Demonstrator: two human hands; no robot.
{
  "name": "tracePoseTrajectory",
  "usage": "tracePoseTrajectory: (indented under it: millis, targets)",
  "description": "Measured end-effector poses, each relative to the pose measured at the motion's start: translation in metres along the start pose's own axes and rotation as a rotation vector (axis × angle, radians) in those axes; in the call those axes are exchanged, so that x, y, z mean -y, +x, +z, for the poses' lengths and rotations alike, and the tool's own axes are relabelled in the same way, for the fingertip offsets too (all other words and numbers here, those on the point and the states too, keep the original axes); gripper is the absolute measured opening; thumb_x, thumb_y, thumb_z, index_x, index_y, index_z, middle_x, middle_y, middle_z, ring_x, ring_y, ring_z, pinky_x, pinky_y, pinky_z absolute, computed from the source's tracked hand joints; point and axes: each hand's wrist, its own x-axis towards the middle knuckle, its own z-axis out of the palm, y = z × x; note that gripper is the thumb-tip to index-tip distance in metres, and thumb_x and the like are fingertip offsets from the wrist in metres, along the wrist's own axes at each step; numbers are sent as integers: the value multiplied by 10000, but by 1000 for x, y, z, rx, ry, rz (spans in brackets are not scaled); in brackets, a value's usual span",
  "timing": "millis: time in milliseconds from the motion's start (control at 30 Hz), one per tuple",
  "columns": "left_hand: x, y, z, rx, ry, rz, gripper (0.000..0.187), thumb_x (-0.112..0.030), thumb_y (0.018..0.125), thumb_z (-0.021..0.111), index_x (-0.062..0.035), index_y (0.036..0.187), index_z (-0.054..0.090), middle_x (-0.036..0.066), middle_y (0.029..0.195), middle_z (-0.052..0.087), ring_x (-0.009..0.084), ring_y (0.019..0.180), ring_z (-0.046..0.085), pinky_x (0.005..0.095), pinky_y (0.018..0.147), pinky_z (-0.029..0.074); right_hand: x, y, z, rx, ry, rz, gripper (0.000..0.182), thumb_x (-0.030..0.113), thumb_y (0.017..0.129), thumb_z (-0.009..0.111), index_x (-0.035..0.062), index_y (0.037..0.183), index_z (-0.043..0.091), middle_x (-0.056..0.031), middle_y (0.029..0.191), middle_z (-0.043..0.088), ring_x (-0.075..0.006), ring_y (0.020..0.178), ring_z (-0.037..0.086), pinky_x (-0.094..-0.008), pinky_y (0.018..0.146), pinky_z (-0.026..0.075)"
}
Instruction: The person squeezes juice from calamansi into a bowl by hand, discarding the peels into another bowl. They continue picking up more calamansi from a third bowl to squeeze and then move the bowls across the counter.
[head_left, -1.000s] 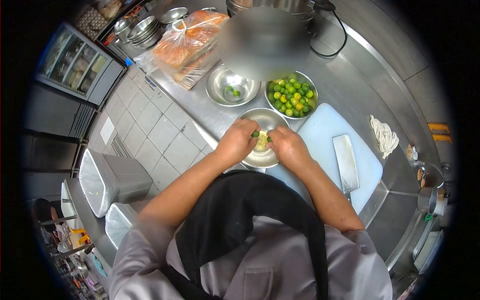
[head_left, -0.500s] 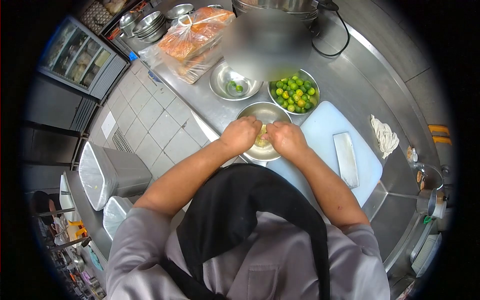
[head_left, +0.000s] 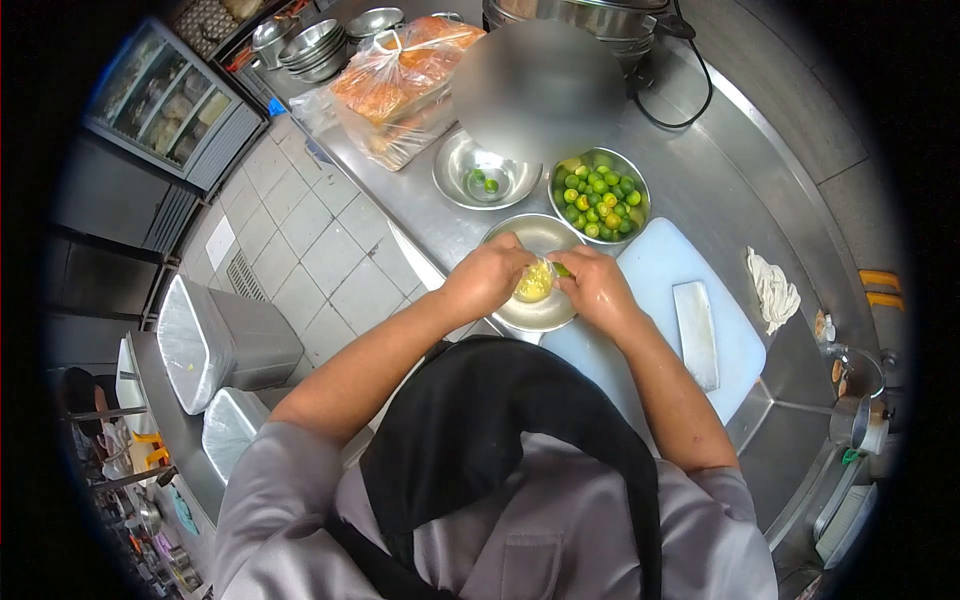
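Observation:
Both my hands are over a shallow metal bowl [head_left: 508,312]. In it, between them, is a heap of pale yellow pulp or seeds [head_left: 534,282], with a thin rim around it that may be a small strainer. My right hand [head_left: 597,285] is closed, pinching a green calamansi lime [head_left: 561,270] at its fingertips. My left hand [head_left: 488,275] is closed at the left of the pulp; what its fingers hold is hidden. Behind stands a metal bowl full of calamansi limes [head_left: 603,194], some cut. Another metal bowl [head_left: 455,170] has a few green pieces in it.
A white cutting board [head_left: 645,275] with a cleaver [head_left: 696,335] lies at the right, a white cloth [head_left: 772,290] beyond it. A plastic bag of orange food [head_left: 405,90] and stacked metal bowls [head_left: 312,50] stand at the back. Lined bins [head_left: 235,335] are at the left.
My hands have moved slightly apart, and more of the yellow pulp shows between them. A green lime is now visible at my right fingertips. The view has shifted slightly.

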Motion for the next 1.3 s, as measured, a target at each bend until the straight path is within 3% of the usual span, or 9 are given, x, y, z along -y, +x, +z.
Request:
tracePoseTrajectory:
  millis: [200, 300, 500, 700, 933, 1000, 1100, 1233, 1300]
  targets:
    - [-5, -1, -5, 38, 59, -64, 247, -40, 894, 688, 5, 1136, 667, 183, 1003, 643, 389, 975, 638, 450, 863, 530, 2, -6, 4, 223, -176, 52, 115, 127, 891, 643, 21, 907, 685, -199, 903, 670, -371, 860, 683, -479, 772, 536]
    - [1, -2, -2, 44, 107, -52, 193, -105, 914, 693, -2, 1074, 664, 186, 981, 646, 396, 946, 641, 464, 828, 534, -9, -9, 15, 182, -229, -49, 170, 159, 854, 745, 22, 852, 644, -170, 818, 649, -350, 769, 664, -450, 681, 539]
    - [-1, 0, -2, 18, 266, -12, 177, -194, 941, 678, -34, 913, 608, 168, 862, 642, 400, 805, 646, 508, 693, 525, -3, 0, 17, 129, -322, -121, 273, 275, 901, 707, 44, 793, 609, -137, 731, 639, -334, 690, 652, -450, 629, 533]
    - [-5, 1, -2, -18, 275, -26, 142, -143, 919, 669, -47, 861, 581, 164, 822, 629, 400, 771, 636, 507, 667, 516, -4, 7, 14, 165, -314, -114, 241, 254, 907, 697, 62, 788, 613, -119, 727, 640, -335, 669, 644, -453, 625, 531]
    - [1, -3, 1, -2, 184, -45, 51, -55, 891, 660, -38, 937, 648, 177, 865, 643, 395, 829, 642, 487, 727, 523, 6, 8, 7, 144, -232, -78, 135, 151, 889, 693, 41, 824, 649, -141, 773, 639, -353, 717, 648, -466, 655, 523]
    - [-1, 0, -3, -128, -7, 23, 157, -28, 873, 683, -17, 1030, 687, 191, 916, 665, 385, 876, 657, 456, 784, 535, 6, 13, 0, 97, -114, -1, 159, 157, 909, 673, 27, 819, 651, -169, 842, 659, -358, 775, 684, -462, 703, 547]
    - [0, 2, -9, -116, -2, -37, 201, -23, 874, 697, 0, 1073, 696, 198, 951, 679, 386, 900, 667, 440, 813, 540, 9, 13, -8, 89, -98, 1, 155, 151, 915, 666, 11, 852, 637, -191, 867, 655, -371, 814, 677, -475, 751, 535]
    - [-6, 1, -9, -127, -21, -108, 183, -52, 897, 698, 7, 1069, 684, 206, 955, 679, 399, 908, 664, 449, 811, 535, 4, 8, -1, 134, -153, 14, 183, 183, 925, 668, 14, 865, 631, -178, 836, 659, -362, 796, 676, -467, 735, 538]
    - [-9, 0, -9, -99, 47, -117, 130, -99, 931, 679, 8, 1001, 659, 213, 924, 665, 416, 885, 652, 475, 787, 524, 2, 6, 6, 142, -242, -105, 231, 233, 931, 666, 17, 860, 627, -156, 785, 658, -339, 754, 681, -445, 687, 549]
